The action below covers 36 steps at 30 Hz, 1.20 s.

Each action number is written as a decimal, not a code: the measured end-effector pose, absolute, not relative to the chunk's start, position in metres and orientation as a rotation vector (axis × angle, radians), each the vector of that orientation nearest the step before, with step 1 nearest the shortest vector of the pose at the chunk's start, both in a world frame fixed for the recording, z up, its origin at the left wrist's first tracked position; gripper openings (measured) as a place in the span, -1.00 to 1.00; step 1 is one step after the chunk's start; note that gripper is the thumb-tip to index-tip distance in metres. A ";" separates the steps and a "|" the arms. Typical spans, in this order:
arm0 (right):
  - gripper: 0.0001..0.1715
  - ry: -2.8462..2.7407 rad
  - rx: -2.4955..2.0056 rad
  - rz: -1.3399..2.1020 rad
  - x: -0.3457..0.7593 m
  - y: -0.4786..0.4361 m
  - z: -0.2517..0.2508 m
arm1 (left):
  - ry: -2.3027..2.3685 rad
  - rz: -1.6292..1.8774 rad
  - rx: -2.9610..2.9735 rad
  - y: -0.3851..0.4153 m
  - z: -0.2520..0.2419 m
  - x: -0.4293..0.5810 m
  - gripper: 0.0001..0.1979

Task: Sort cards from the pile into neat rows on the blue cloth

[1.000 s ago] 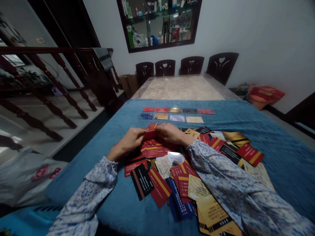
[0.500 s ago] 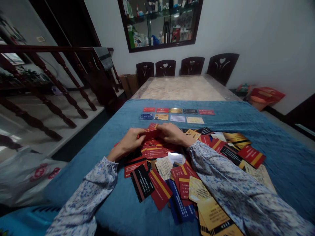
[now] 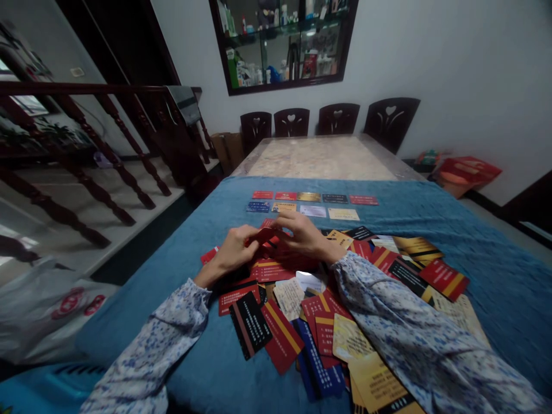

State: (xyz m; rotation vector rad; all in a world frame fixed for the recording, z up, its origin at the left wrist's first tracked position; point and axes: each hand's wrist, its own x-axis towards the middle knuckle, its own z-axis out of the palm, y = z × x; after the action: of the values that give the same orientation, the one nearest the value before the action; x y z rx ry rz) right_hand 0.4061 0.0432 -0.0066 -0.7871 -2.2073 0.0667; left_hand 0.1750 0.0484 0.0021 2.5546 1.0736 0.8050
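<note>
Above the heap of cards, a red card (image 3: 264,233) is pinched at its left end by my left hand (image 3: 235,248). My right hand (image 3: 302,234) is curled at the card's other end, thumb and fingers on it, and partly covers it. Beneath both hands lie overlapping red cards (image 3: 271,269). Nearer me are a black card (image 3: 250,325), a red card with a yellow stripe (image 3: 282,336), a blue card (image 3: 318,368) and gold cards (image 3: 382,382). More cards (image 3: 444,279) spread out beside my right forearm.
Two rows of separate cards (image 3: 313,211) lie beyond the heap on the blue cloth (image 3: 194,224). The bare tabletop (image 3: 314,156) continues behind, with several dark chairs (image 3: 338,119) at its far end. A wooden railing (image 3: 99,89) and a plastic bag (image 3: 47,310) are on the left.
The held red card has tilted and shows less of its face. My right fingers have shifted and bent more around its right end. The view has moved slightly.
</note>
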 end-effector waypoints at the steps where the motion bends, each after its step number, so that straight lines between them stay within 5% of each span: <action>1: -0.85 -2.207 -0.788 0.075 0.406 0.043 -0.006 | 1.074 0.809 2.547 0.048 0.002 0.175 -0.70; 23: -0.89 -2.054 -0.917 0.457 0.399 0.035 -0.011 | 1.077 1.046 2.105 0.045 -0.007 0.179 -0.81; 36: -0.71 -2.153 -1.033 0.117 0.404 0.044 -0.022 | 1.119 1.067 2.374 0.053 -0.012 0.171 -0.44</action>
State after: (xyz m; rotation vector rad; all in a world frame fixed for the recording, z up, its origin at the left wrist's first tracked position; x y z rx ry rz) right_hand 0.4038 0.0440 -0.0223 -1.0331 -2.1533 0.1173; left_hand 0.1707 0.0533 -0.0122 2.3743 1.1192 1.0672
